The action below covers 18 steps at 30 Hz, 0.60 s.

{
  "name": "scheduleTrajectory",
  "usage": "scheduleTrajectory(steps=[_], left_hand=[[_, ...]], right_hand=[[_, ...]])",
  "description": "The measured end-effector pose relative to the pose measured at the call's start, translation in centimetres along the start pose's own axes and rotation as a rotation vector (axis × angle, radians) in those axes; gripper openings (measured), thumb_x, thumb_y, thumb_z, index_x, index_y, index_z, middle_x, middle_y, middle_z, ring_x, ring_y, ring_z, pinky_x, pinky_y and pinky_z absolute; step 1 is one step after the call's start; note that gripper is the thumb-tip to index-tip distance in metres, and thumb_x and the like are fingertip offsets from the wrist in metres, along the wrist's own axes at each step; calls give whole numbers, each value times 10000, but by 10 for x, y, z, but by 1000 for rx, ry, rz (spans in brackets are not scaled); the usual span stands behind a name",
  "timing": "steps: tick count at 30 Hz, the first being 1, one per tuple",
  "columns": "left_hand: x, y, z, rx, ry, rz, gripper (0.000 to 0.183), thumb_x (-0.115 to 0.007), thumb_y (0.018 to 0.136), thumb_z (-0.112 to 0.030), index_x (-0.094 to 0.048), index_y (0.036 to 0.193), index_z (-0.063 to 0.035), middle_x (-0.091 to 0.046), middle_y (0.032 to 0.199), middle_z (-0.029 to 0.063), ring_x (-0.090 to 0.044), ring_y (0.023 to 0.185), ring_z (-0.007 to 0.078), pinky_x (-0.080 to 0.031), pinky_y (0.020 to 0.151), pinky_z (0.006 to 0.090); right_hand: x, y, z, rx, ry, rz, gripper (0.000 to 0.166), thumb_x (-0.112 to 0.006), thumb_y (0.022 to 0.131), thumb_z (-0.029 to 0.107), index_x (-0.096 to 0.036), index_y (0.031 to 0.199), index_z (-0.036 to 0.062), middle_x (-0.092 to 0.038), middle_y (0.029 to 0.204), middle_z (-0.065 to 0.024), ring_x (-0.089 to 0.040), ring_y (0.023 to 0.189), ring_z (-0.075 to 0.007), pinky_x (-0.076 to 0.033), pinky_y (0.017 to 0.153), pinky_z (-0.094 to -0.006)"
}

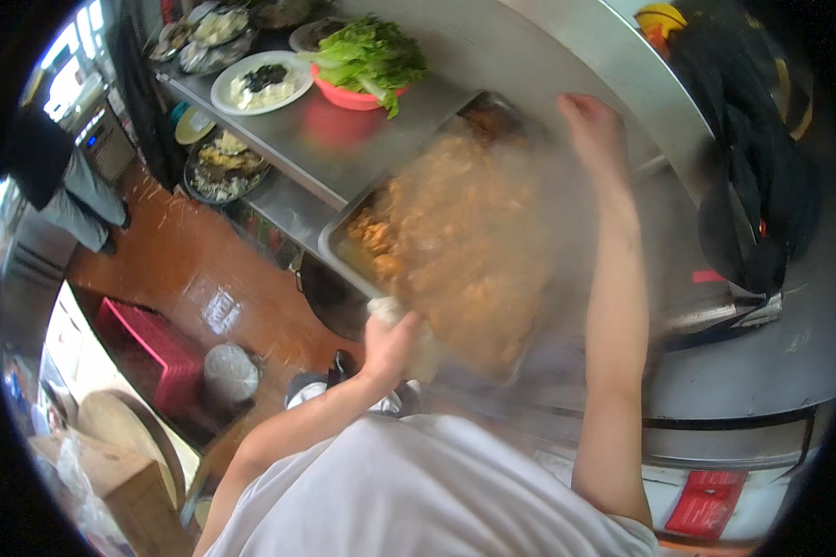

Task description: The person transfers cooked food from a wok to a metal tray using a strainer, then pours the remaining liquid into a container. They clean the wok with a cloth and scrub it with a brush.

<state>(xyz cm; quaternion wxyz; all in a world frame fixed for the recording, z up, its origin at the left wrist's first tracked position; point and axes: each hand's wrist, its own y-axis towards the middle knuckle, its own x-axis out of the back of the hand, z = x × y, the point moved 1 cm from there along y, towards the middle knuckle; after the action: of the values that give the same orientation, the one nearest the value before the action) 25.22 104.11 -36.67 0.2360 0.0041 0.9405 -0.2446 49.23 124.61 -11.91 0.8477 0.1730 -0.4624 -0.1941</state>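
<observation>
A large rectangular metal pan (354, 278) full of chunky orange-brown food (460, 230) stands before me, with thick steam over it. My left hand (391, 342) grips a whitish cloth (387, 310) at the pan's near left edge. Beyond the pan's right side my right hand (594, 125) is raised, its fingers curled; steam and blur hide whether it holds anything. Behind the pan's far end sits a smaller metal container (491, 115) with dark reddish-brown contents, partly veiled by steam.
On the steel shelf (285, 143) are a white plate (223, 101) of white and black pieces and a red bowl (348, 97) of lettuce. A stove-side steel surface with a dark cloth (752, 174) lies right. A person (63, 167) stands far left; a pink crate (146, 341) is below.
</observation>
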Motion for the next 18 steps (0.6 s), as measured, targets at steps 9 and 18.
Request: scheduleTrajectory(steps=[9,18], left_hand=[[42,-23,16,-153,173,281,257,-690,881,-194,-608,1084,-60,-681,989,93,-660,908,211,-533,809,368],[258,-220,75,-225,351,-248,389,-738,804,-234,-594,1129,-74,-688,993,149,-667,947,281,-535,830,413]], right_hand=[[-23,-142,234,631,36,915,197,-705,870,160,-692,990,4,-705,853,-94,-684,794,-171,-531,752,-305],[13,-373,405,2318,1047,2580,261,-429,995,226,-617,1031,49,-643,1014,-88,-635,953,-243,-503,916,-387]])
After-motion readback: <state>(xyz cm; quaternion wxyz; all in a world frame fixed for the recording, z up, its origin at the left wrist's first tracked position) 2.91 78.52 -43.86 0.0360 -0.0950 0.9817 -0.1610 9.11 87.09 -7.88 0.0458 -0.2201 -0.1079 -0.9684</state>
